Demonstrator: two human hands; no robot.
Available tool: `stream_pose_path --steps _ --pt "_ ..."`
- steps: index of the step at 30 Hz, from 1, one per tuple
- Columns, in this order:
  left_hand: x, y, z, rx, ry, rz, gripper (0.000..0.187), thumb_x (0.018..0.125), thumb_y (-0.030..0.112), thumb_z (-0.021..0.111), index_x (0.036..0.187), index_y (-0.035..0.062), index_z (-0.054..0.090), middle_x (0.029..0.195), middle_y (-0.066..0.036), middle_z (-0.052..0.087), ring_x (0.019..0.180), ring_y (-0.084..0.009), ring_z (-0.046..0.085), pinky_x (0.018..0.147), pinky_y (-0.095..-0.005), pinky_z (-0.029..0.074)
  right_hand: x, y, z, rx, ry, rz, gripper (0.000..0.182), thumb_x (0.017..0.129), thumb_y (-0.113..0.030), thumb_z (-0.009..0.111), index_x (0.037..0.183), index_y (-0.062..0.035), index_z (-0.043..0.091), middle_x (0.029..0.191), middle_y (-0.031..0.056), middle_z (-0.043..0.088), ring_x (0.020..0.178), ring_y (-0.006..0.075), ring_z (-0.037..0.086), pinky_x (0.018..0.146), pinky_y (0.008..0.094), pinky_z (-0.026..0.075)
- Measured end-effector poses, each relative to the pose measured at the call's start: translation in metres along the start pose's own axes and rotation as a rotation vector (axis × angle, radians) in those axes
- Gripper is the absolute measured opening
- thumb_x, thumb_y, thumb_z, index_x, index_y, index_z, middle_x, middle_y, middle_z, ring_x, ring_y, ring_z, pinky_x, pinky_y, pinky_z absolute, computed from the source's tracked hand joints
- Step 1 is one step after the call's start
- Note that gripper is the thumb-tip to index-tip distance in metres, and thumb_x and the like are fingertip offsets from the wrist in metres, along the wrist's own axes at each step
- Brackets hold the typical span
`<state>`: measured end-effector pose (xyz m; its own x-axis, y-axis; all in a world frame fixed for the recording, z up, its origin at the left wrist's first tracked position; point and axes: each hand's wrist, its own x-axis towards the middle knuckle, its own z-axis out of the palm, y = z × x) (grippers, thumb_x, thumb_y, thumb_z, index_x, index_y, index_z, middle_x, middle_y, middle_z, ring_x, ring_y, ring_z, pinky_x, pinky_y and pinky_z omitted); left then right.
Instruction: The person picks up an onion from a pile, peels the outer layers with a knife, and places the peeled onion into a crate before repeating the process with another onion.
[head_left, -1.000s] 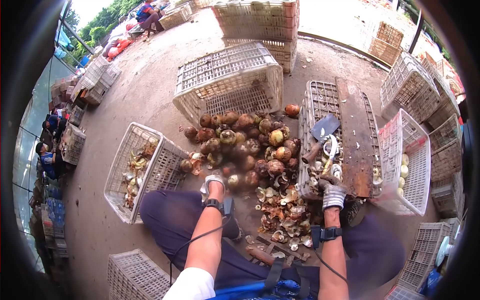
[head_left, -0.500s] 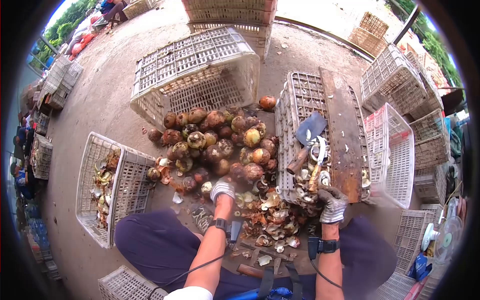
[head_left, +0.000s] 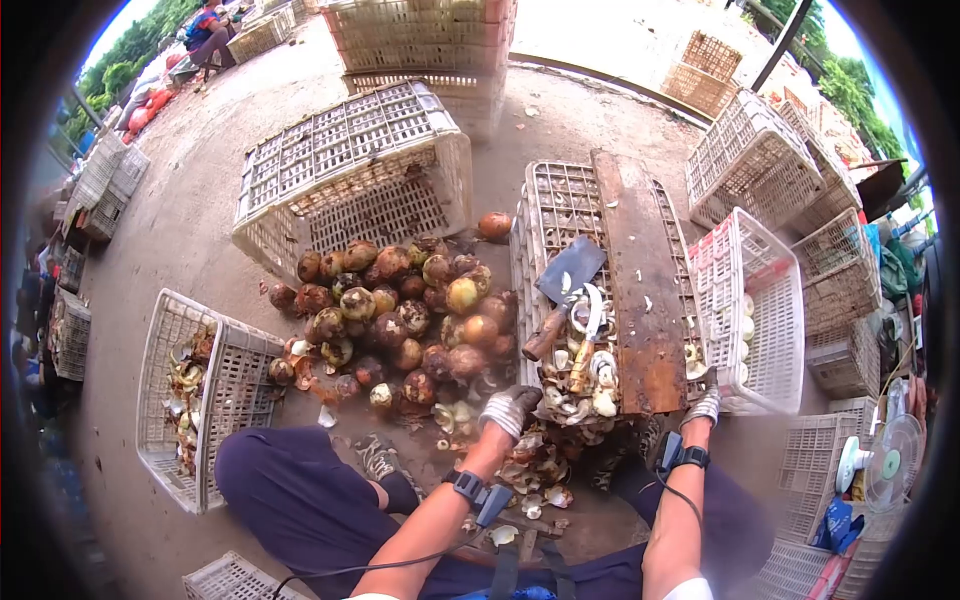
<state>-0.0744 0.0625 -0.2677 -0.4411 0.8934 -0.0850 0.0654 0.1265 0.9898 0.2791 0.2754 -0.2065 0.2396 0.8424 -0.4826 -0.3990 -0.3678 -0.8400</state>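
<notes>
Where L hand (head_left: 510, 408) reaches: fruit pile (head_left: 400, 315) just ahead.

The only camera sits on my head and looks forward and steeply down, so I see my own legs and forearms rising from the bottom edge. It is a fisheye view: a dark round border rings the picture and straight crate edges bow outward. Close below lie my left hand (head_left: 510, 408) and my right hand (head_left: 705, 405), with the overturned crate (head_left: 560, 200) and its plank (head_left: 640, 270) just beyond. Farther up, the concrete ground (head_left: 200, 230) stretches to stacked crates, trees and other people at the top-left rim. There is no second view to compare.
</notes>
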Motion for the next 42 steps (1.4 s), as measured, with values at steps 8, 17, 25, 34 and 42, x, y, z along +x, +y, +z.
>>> stream_pose_path --steps 8,17,25,34,42 --pt "-0.002 0.059 -0.031 -0.174 -0.022 -0.128 0.028 0.088 0.022 0.062 0.104 -0.0008 0.065 0.081 -0.007 0.065 0.071 -0.0129 0.057 0.062 -0.0288 0.046 0.035 0.048 -0.065 -0.334 -0.104 -0.305 0.042 0.088 -0.037 0.057 0.117 -0.0066 0.061 0.110 0.0054 0.064 0.096 0.0212 0.059 0.086 0.0350 0.046" --pt "0.015 0.063 -0.066 0.108 -0.105 -0.169 0.029 0.088 0.025 0.059 0.101 0.0000 0.066 0.082 -0.008 0.066 0.069 -0.0169 0.059 0.063 -0.0318 0.048 -0.113 0.067 -0.058 -0.106 0.154 -0.135 0.040 0.087 -0.037 0.061 0.112 -0.0058 0.063 0.102 0.0048 0.064 0.088 0.0203 0.059 0.081 0.0347 0.045" --pt "0.023 0.059 -0.076 0.575 -0.264 -0.142 0.032 0.088 0.030 0.058 0.102 0.0009 0.065 0.085 -0.009 0.068 0.071 -0.0207 0.062 0.065 -0.0345 0.050 -0.055 0.041 -0.083 -0.412 0.508 -0.109 0.030 0.081 -0.030 0.069 0.094 -0.0024 0.069 0.080 0.0067 0.064 0.061 0.0208 0.056 0.059 0.0370 0.048" --pt "0.122 0.086 -0.142 0.743 -0.014 -0.197 0.026 0.076 0.024 0.067 0.093 0.0043 0.071 0.086 -0.014 0.070 0.076 -0.0260 0.066 0.070 -0.0374 0.052 -0.147 -0.033 0.046 -0.171 0.243 -0.375 0.019 0.084 -0.011 0.065 0.097 0.0031 0.065 0.084 0.0111 0.066 0.062 0.0185 0.063 0.050 0.0287 0.050" --pt "0.288 0.135 -0.115 1.095 -0.378 -0.196 0.057 0.072 0.039 0.071 0.122 0.0118 0.060 0.121 -0.015 0.060 0.111 -0.0309 0.058 0.094 -0.0396 0.047 -0.163 0.013 0.091 -0.628 0.223 -0.469 0.023 0.068 -0.003 0.078 0.086 -0.0013 0.065 0.077 0.0049 0.064 0.068 0.0131 0.058 0.065 0.0276 0.049"
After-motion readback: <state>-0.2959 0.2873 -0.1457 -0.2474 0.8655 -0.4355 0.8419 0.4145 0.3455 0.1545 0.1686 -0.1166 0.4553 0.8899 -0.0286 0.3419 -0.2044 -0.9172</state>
